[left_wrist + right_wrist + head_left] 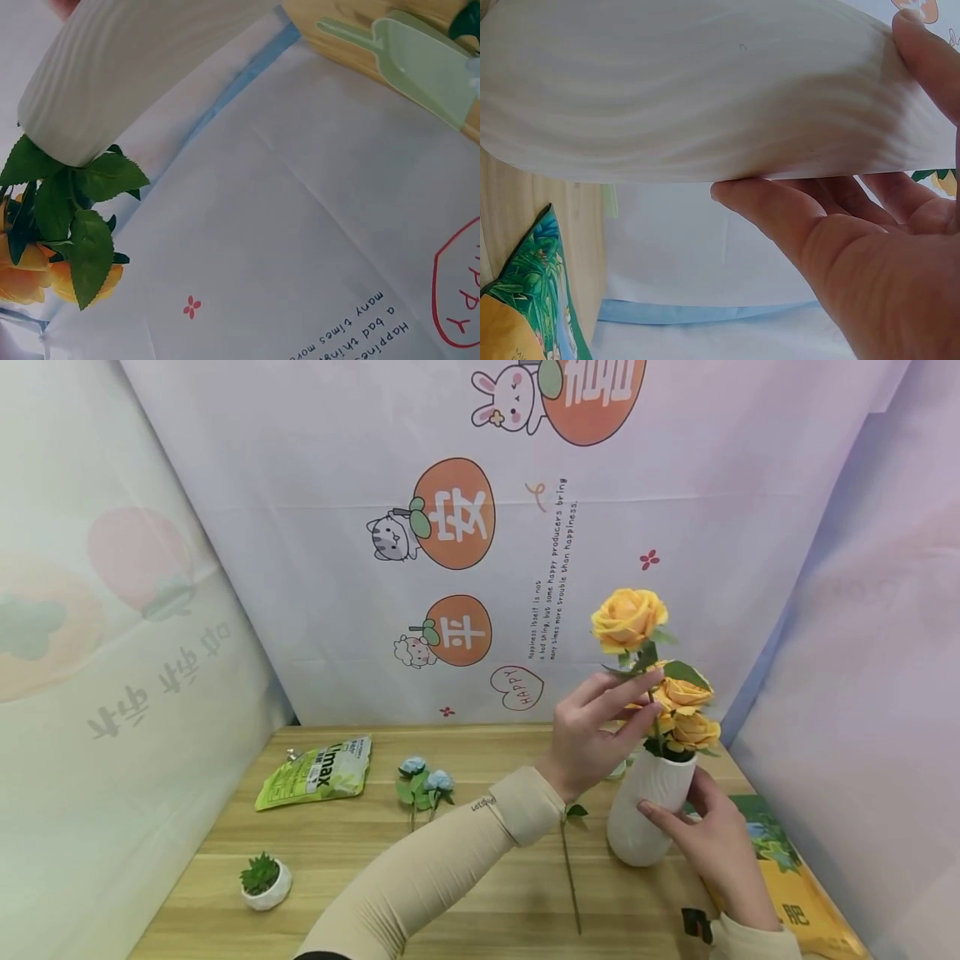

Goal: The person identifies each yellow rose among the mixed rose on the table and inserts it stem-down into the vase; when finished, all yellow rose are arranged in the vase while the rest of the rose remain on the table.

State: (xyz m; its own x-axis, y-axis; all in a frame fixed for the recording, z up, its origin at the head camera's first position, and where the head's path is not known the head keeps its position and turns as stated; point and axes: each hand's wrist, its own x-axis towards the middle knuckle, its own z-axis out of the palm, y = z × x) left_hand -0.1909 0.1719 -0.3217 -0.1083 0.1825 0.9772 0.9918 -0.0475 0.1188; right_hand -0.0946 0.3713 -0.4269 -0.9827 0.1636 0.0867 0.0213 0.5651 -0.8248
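A white ribbed vase stands at the right of the wooden table, with several yellow roses in its mouth. My right hand grips the vase from the right side; in the right wrist view its fingers and thumb lie against the white wall. My left hand pinches the stem of a taller yellow rose above the mouth. The left wrist view shows the vase and green leaves, but not the left hand. The lower end of the taller rose's stem is hidden.
A loose green stem lies left of the vase, its top hidden by my arm. Blue flowers, a green pouch and a potted succulent are further left. A yellow bag lies right; a green dustpan is behind.
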